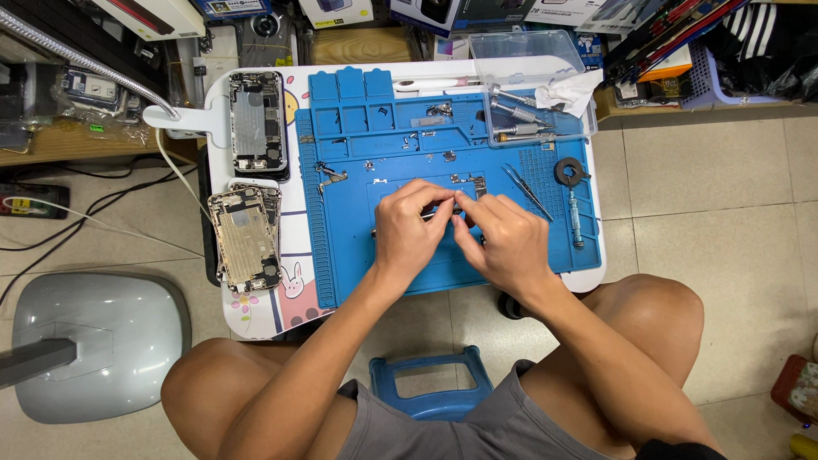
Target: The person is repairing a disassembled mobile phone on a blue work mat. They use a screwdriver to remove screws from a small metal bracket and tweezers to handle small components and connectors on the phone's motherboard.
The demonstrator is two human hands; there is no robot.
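Two opened phone housings (249,170) are laid at the left edge of the white worktop (294,281), beside the blue repair mat (358,255). A clear plastic tray (537,85) of screwdrivers, tweezers (527,191) and a tape roll (571,171) are set at the mat's right. At mid-mat, a small metal part (450,209) is pinched between the fingers of the left hand (409,234) and right hand (504,243), largely hidden by them.

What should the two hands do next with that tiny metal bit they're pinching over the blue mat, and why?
Probably lower the small metal part onto the blue mat before letting go. The left hand and right hand pinch it together just above the mat, where other tiny loose pieces already lie, so setting it down gently should keep it from dropping and getting lost. The fingers hide what the part is.
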